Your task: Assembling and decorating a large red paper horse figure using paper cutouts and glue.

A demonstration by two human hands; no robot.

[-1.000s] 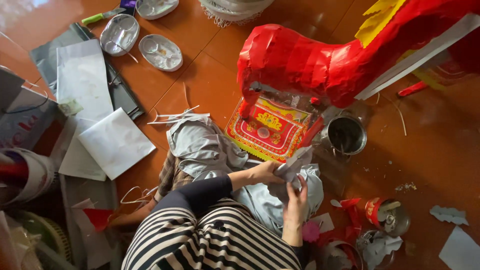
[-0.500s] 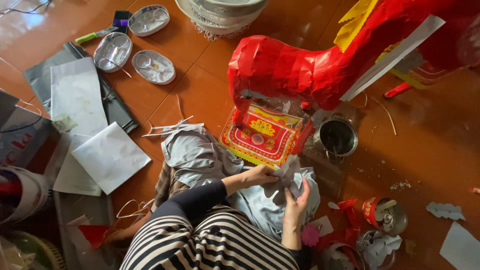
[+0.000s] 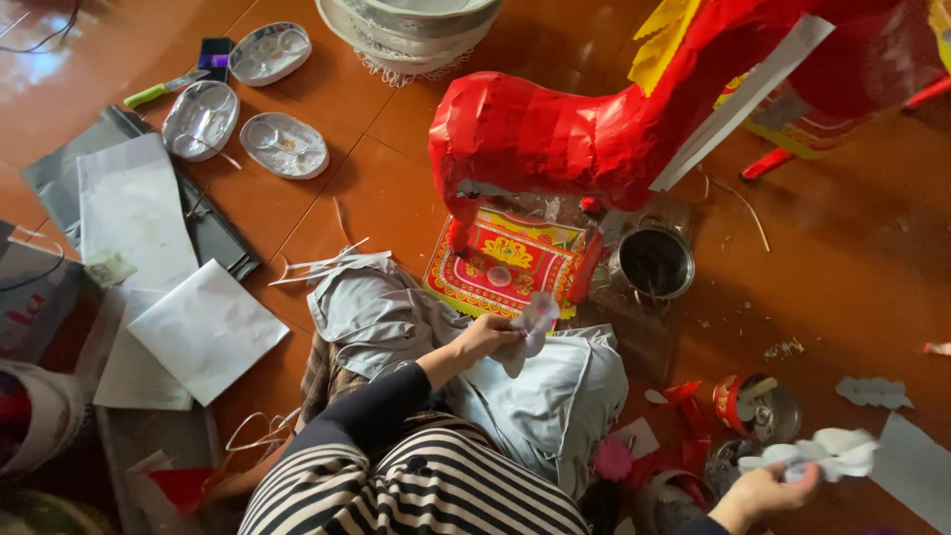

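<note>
My left hand [image 3: 487,337] is at the middle of the view, over my grey-trousered lap [image 3: 535,396], pinching a small crumpled white paper piece [image 3: 535,319]. My right hand [image 3: 765,489] is out at the lower right, just above the floor, gripping a crumpled strip of white paper [image 3: 822,451]. Just beyond my left hand stands a large red paper animal figure [image 3: 555,139] on a red-and-yellow patterned paper base [image 3: 500,263].
A metal pot [image 3: 654,263] sits right of the base, an open tin can [image 3: 758,406] near my right hand. Three metal trays [image 3: 201,119] and a green-handled knife [image 3: 163,89] lie upper left. White sheets [image 3: 208,327] lie at left, stacked bowls [image 3: 416,25] at the top, paper scraps [image 3: 872,391] at right.
Both hands were together over my lap on the white paper. My right hand has swung out to the lower right with a strip of it; the left stays in place.
</note>
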